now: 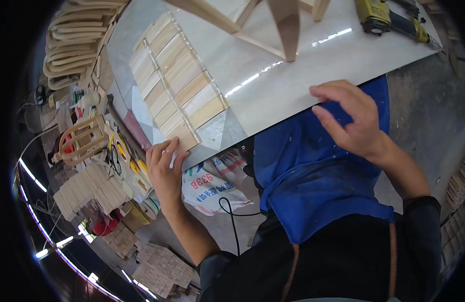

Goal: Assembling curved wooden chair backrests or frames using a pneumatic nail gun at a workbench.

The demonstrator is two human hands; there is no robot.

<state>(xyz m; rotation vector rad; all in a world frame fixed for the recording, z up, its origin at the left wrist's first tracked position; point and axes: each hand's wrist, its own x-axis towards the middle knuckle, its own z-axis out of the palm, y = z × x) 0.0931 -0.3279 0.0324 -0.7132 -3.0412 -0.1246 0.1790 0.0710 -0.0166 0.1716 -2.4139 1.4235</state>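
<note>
Cluttered woodshop, w/ a big pale worktop [272, 85] tilting across the upper middle of the view. Rows of short, light wooden slats [174, 83] lie on it, packed side by side in two or three strips running diag. from upper left down toward the near edge.

Person's left hand [164, 168] sits at the worktop's near edge, fingers straight and together, tips touching the lowest slat of the row; flat and open, nothing gripped. Right hand [350, 118] hovers over the worktop's edge well apart from the slats, fingers loosely curled, half open, empty as far as I can see. Blue cloth [313, 171] hangs below it, over the person's front.

Further back on the top: legs of a wooden frame [288, 25], and a yellow-black power tool [388, 20] at the far right corner.

Left of the bench: stack of bent wood hoops [74, 40], a small wooden rack [84, 138], heaps of more cut slats [89, 191] and misc. bits. Printed white sack [212, 186] lies on the floor just under the left hand, w/ a black cable [232, 221] looping beside it.
</note>
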